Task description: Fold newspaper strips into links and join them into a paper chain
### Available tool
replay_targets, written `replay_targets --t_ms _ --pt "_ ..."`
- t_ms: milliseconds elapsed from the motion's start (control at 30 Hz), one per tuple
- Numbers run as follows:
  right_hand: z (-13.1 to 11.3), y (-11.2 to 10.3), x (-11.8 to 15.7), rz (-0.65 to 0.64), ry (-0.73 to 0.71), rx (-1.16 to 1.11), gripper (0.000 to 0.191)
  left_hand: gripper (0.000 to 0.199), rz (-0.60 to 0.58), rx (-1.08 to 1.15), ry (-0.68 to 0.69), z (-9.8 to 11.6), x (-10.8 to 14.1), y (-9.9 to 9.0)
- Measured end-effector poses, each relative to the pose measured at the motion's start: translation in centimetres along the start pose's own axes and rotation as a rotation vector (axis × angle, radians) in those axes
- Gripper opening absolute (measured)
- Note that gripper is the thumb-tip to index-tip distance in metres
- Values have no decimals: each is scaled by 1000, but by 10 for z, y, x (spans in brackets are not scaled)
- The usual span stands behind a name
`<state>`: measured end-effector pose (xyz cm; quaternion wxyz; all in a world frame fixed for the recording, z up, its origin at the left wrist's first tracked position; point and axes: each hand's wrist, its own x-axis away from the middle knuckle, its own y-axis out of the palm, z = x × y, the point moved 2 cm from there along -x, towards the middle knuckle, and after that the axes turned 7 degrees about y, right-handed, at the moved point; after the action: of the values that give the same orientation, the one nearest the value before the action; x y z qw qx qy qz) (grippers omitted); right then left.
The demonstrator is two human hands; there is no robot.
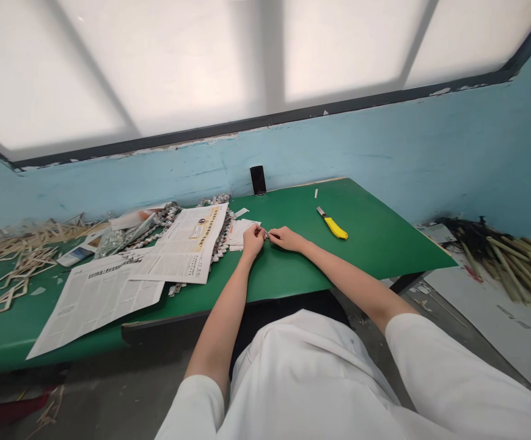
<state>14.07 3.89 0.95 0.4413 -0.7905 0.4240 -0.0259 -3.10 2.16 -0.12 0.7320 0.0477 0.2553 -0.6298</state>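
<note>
My left hand (pixel 253 241) and my right hand (pixel 288 239) meet over the green table (pixel 292 275) near its front edge. Both are closed in a pinch, fingertips nearly touching, around something small and greyish that I cannot make out. Small white paper pieces (pixel 238 234) lie just left of and partly behind my left hand. To the right of my right hand rests a yellow-handled knife (pixel 336 228), its blade pointing up and left. A thin white strip (pixel 316 193) lies beyond the knife.
Newspaper sheets (pixel 187 244) cover folded-paper chains at the left. Further left are thin wooden strips (pixel 8 281) and a plastic bag (pixel 123 236). A dark phone (pixel 258 180) leans on the wall behind. Bamboo poles (pixel 522 263) lie on the right.
</note>
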Motion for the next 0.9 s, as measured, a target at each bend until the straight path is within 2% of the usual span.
replay_targets --t_ms 100,200,433,667,900 --pt "3 2 -1 -17 -11 15 33 13 -100 -30 49 1 2 5" --pt "6 4 -2 -16 -18 30 34 12 -102 -72 55 2 3 6" --pt "7 6 -5 38 4 -9 37 11 36 -67 -49 0 1 6" --pt "5 5 -5 33 15 -21 37 13 212 -72 -127 -6 -2 -2" --pt "4 5 -6 38 -6 -3 39 13 246 -65 -106 -9 -3 -4"
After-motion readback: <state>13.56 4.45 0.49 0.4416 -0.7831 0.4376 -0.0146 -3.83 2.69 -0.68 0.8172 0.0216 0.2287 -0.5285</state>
